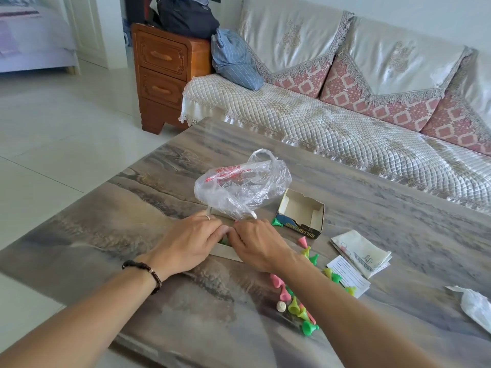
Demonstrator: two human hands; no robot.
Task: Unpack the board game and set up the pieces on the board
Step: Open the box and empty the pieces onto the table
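On marbled table [372, 208], left hand [186, 243] and right hand [261, 247] pinching unseen thing, plastic bag [239, 187] behind, pawns [297, 306] scattered right

The two hands hide most of the flat box [225, 254] under them. The white bag [475, 305] is cut off at the right edge. The words on the small paper [348, 276] are too tiny to read.

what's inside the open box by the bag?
The open box shows only bare cardboard floor; its near corner is hidden behind its own wall. One green piece lies outside against it, beside the bag.
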